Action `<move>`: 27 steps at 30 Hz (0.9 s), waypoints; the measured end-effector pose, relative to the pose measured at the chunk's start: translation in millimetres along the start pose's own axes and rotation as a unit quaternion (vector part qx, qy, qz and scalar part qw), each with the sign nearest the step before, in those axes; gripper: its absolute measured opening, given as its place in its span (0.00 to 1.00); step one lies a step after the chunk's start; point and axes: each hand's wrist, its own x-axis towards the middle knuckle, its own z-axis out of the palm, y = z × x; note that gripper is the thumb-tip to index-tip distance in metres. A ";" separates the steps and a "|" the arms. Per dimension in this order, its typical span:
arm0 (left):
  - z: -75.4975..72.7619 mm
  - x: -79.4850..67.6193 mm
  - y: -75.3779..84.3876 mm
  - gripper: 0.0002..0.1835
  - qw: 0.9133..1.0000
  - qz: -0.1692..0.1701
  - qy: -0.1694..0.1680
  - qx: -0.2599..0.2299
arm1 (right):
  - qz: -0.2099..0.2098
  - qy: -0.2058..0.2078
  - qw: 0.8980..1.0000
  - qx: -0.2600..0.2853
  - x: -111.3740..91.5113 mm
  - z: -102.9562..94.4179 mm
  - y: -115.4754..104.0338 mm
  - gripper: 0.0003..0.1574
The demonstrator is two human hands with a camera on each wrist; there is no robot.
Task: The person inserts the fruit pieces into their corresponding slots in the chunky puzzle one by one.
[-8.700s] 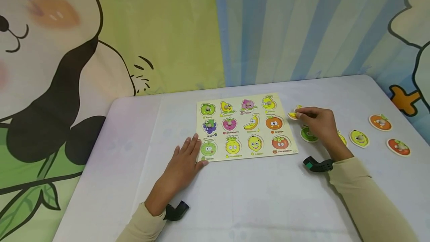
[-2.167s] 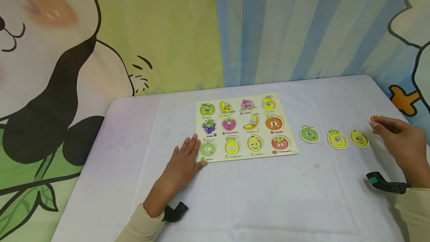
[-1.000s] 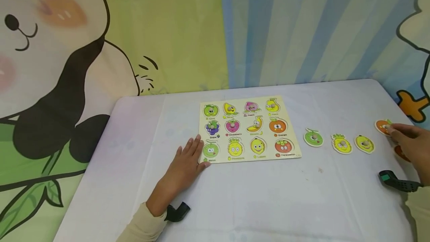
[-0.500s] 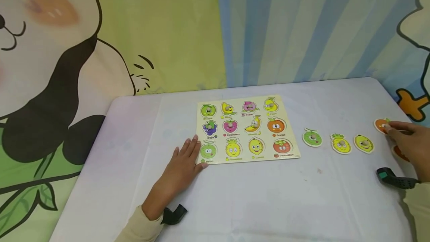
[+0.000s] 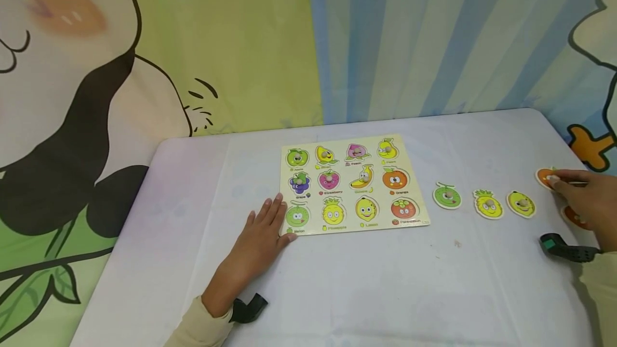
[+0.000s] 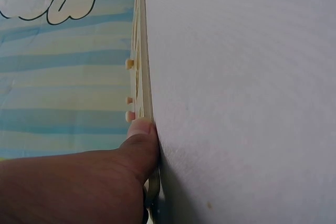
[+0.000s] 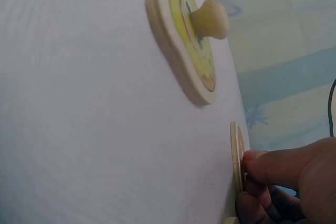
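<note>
Apart: left hand (image 5: pixel 257 244) at board (image 5: pixel 350 200) edge, right hand (image 5: pixel 592 201) pinching orange (image 5: pixel 543 177)

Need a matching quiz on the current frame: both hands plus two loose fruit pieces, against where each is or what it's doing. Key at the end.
1. left hand
2. right hand
3. melon piece
4. pineapple piece

A. between the melon and lemon piece
B. pinching the orange piece
C. loose piece closest to the board
D. at the board's left edge

Pairs: 1-D, 2-B, 3-C, 4-A
</note>
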 end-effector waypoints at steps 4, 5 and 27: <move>0.7 -0.3 -0.4 0.42 1.000 -0.001 -0.002 0.001 | 0.000 0.013 1.000 0.002 -1.7 2.6 -3.6 0.34; 1.3 -0.2 -0.5 0.42 1.000 -0.002 -0.003 0.001 | -0.003 0.018 1.000 -0.003 -2.6 3.3 -5.2 0.33; 0.5 -0.8 -1.1 0.42 1.000 0.003 0.000 0.003 | -0.068 0.034 0.995 0.069 -38.8 13.0 -66.8 0.31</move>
